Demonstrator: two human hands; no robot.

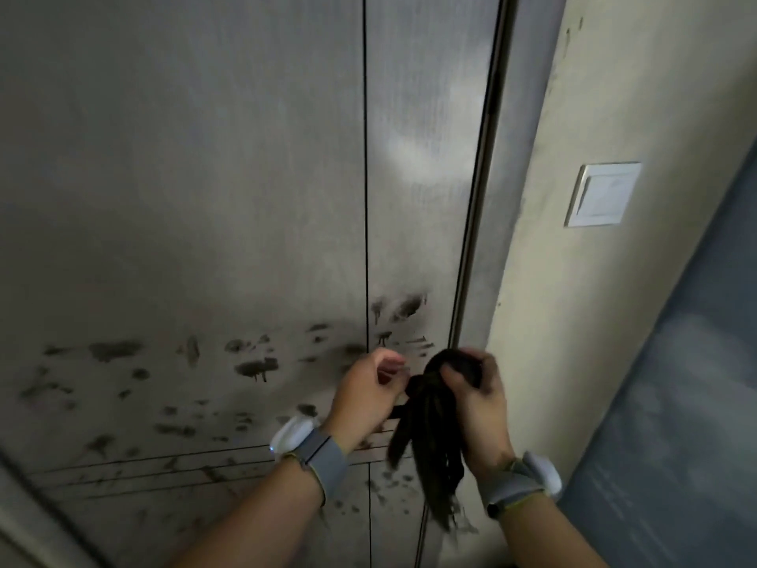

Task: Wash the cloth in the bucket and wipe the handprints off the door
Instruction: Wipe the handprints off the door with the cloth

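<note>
Both forearms are bare, with no sleeves reaching into view. Each wrist carries a band of grey woven fabric with a thin yellowish edge along one side. On the left wrist band (323,457) sits a rounded white plastic pod (291,434), smooth and oval, with a tiny bluish light at its lower end and a dark seam across the strap next to it. The right wrist band (510,487) bears a matching white pod (542,473) on its outer side. The right hand (477,397) shows dark smudges of dirt on the fingers (489,373). The left hand (366,393) wears no ring or glove.
</note>
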